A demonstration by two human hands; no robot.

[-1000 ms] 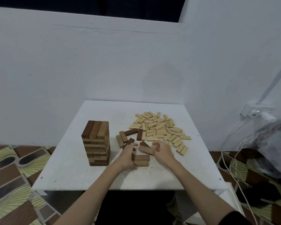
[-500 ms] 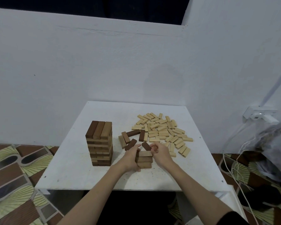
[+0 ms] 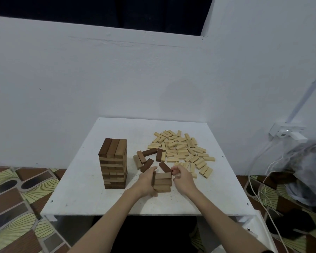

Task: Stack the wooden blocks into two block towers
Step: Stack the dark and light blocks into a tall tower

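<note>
Head view: left hand point(image 3: 146, 181) grips short block stack point(image 3: 162, 182) beside right hand point(image 3: 182, 178).

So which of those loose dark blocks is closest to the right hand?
The dark block lying at an angle just behind the three held blocks; the right hand nearly touches its end, while the other dark ones lie further left.

One tower point(image 3: 113, 165), two hands point(image 3: 147, 180) (pale blocks point(image 3: 181, 149) uncountable).

Just one view here, worn on the head and aimed forward and down. The white table point(image 3: 84, 198) is seen from its near edge, close enough that both forearms are caught coming in from the bottom. The wall point(image 3: 98, 79) behind is taken in too, wide-angle, with floor point(image 3: 16, 207) at both sides.
</note>
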